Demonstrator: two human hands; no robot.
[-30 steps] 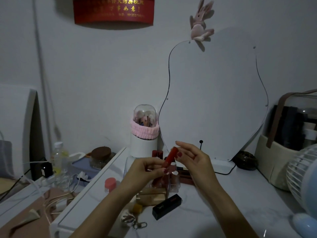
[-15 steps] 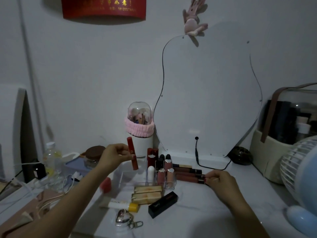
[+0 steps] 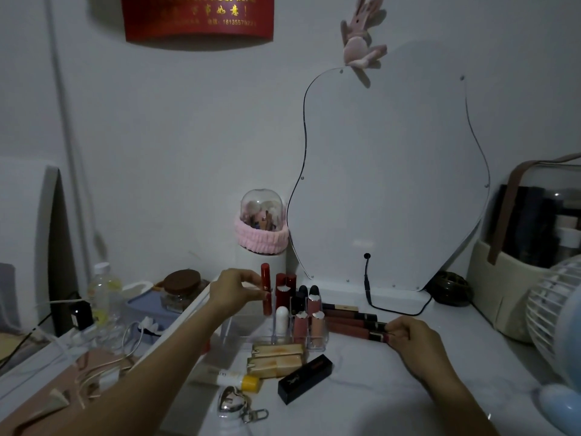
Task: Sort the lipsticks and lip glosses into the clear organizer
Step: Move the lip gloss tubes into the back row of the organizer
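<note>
A red lip gloss tube (image 3: 266, 289) is standing nearly upright in the left hand (image 3: 234, 292), whose fingers are pinching it around its middle, just above the back left part of the clear organizer (image 3: 309, 339). The organizer is sitting on the white tabletop (image 3: 377, 388) and is already holding several upright tubes: two dark red ones (image 3: 285, 292) at the back, black-capped ones beside them, a white one (image 3: 282, 319) and pink and peach ones (image 3: 309, 327) at the front. To the right of the organizer, a row of brown lip glosses (image 3: 352, 322) is lying flat on the tabletop, and the right hand (image 3: 413, 338) is curling its fingers around the dark cap end of the nearest one (image 3: 361, 333), pinching it at the tip.

In front of the organizer, two tan boxes (image 3: 276, 357) are lying side by side, with a black lipstick case (image 3: 305, 379), a yellow-capped tube (image 3: 232, 379) and a heart-shaped silver keyring (image 3: 232, 402) near the front edge. Behind the organizer, a white holder with a clear dome and pink band (image 3: 262, 234) is standing beside a curvy mirror (image 3: 390, 171), which has a black cable (image 3: 369, 287) plugged in at its base. A white fan (image 3: 556, 316) is showing at the far right edge.
</note>
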